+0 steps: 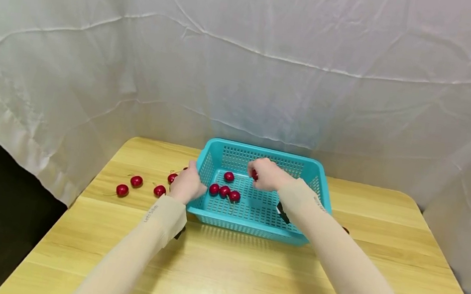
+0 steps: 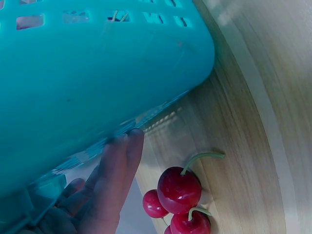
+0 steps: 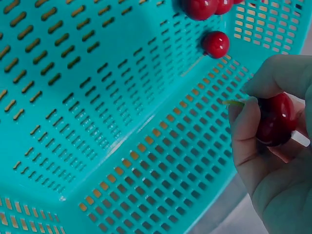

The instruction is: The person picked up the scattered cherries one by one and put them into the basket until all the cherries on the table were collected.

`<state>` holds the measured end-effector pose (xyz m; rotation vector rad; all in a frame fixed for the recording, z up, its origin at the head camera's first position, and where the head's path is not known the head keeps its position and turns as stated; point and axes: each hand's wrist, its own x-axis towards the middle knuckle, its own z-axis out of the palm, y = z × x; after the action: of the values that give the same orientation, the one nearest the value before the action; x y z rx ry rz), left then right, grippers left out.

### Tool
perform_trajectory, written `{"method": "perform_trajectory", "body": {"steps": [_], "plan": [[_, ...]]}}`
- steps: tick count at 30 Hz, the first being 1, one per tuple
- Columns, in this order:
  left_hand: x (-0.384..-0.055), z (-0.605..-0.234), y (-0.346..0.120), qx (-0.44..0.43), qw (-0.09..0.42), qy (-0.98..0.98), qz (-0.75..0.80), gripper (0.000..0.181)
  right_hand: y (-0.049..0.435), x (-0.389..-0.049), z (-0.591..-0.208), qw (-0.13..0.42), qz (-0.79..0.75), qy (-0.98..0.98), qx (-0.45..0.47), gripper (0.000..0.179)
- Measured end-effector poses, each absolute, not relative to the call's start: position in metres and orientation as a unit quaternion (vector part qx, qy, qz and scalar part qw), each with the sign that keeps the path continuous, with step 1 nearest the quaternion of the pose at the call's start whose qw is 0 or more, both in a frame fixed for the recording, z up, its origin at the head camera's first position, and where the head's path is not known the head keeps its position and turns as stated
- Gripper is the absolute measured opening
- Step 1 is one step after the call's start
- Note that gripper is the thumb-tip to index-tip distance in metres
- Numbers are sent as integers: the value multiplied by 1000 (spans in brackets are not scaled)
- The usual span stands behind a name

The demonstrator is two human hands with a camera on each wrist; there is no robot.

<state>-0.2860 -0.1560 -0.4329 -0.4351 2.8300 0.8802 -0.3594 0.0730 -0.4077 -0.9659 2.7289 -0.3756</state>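
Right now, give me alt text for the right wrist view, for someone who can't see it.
A right hand holds a red cherry with a short green stem, at the right of the picture, over a turquoise basket full of small slots. More cherries lie inside near the top, some cut off by the edge.

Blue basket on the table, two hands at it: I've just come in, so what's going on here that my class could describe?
A person is handling cherries by hand. The right hand pinches one cherry over the floor of the blue basket, while the left hand touches the basket's left end. Four cherries already lie inside, and several more cherries lie on the table to the left of it.
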Motion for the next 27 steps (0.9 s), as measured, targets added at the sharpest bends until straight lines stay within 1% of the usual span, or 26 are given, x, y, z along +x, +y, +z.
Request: {"method": "perform_trajectory", "body": {"steps": [2, 7, 11, 27], "plan": [[-286, -432, -155, -144, 70, 944, 290, 82, 71, -359, -410, 114, -122, 930, -327, 11], [-285, -430, -154, -146, 71, 945, 284, 81, 66, -357, -410, 118, -125, 933, -317, 29], [-286, -430, -154, -148, 73, 944, 285, 81, 62, -357, -408, 121, -128, 934, -312, 39], [-287, -430, -155, -150, 74, 945, 281, 80, 52, -355, -406, 127, -109, 939, -301, 44]]}}
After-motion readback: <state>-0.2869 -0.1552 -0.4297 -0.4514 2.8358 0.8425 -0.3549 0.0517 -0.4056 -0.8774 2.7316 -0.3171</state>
